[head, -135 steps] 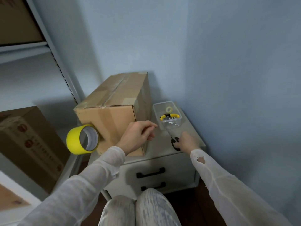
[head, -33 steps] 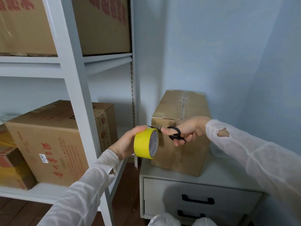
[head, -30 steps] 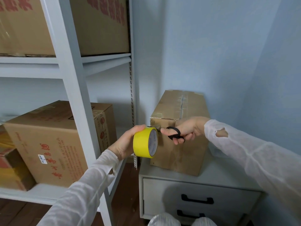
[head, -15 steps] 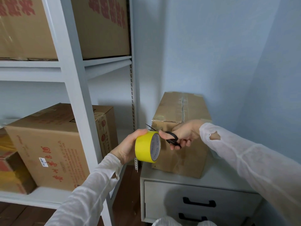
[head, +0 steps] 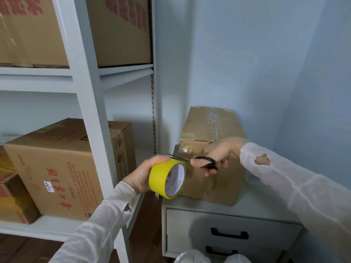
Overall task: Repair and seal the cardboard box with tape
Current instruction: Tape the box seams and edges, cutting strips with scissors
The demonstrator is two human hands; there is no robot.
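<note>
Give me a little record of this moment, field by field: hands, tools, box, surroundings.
left hand: grips the yellow tape roll
right hand: holds the black scissors, blades reaching the roll's top edge
box: stands on the white cabinet, worn clear tape along its top seam
yellow tape on the box: none visible
surroundings: shelf rack to the left, with other cartons on it

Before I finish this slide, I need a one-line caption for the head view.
Left hand grips a yellow tape roll, right hand points black scissors at it, near the cardboard box.
</note>
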